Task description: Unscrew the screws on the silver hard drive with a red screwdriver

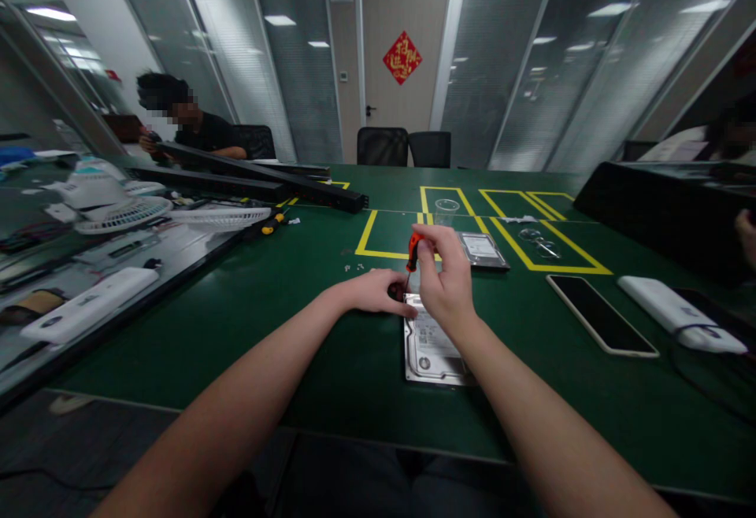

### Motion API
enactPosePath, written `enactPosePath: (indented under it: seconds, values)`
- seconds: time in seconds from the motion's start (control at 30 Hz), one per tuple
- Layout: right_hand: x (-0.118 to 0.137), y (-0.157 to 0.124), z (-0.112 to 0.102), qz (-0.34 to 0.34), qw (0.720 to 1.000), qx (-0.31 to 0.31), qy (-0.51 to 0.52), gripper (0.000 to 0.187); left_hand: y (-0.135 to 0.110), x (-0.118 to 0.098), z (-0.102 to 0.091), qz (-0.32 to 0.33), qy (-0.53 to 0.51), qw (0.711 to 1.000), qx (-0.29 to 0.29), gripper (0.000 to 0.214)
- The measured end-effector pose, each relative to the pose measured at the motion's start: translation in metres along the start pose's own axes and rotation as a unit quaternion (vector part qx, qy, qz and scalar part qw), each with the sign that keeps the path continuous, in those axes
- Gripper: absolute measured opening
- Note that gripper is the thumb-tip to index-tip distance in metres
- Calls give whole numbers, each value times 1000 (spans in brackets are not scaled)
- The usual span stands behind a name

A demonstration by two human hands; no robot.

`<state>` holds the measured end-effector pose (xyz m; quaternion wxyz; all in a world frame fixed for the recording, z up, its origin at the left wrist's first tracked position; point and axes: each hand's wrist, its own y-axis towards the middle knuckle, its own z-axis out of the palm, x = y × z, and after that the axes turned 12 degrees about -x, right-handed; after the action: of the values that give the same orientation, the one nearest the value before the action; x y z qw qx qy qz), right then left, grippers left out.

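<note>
Think of the silver drive point(435, 345) as the middle of a clock, with twelve pointing away from you. Farthest left, some tiny white bits point(356, 268) lay near ten o'clock on the green table point(236, 305). Next came your left hand point(381, 291), also between ten and eleven. Its fingers were bent and its thumb reached over the drive's left edge; I could not tell whether it was pinching anything. Then came the spot that seemed to matter most: the thin tip of your orange and black screwdriver point(415, 252) pointed down at the drive's far left corner, at eleven o'clock. The handle leaned a little to the right as it went up. The drive sat flat right in front of you, its long side running from six to twelve. Your right hand point(446, 278) was up at twelve, with its fingers closed around the screwdriver handle. Your left hand was lower and seemed closer to that corner, while your right was higher up. Past it, another drive point(483, 249) lay at one o'clock, and a phone point(599, 315) lay well apart, between two and three.
</note>
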<state>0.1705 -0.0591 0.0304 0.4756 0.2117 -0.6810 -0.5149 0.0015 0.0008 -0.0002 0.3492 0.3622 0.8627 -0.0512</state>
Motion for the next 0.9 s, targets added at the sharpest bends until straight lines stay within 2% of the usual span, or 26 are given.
enactPosePath:
  seconds: [0.33,0.57,0.9]
  values:
    - [1,-1,0,12,1000,-1,1,18,0,2,-1,-3,-13,1000,6,61]
    - [0,-3,2,60,998,8,25,17,0,1,-1,-3,-7,1000,3,58]
    - [-5,-4,3,63,998,3,2,19,0,0,0,-2,-10,1000,1,57]
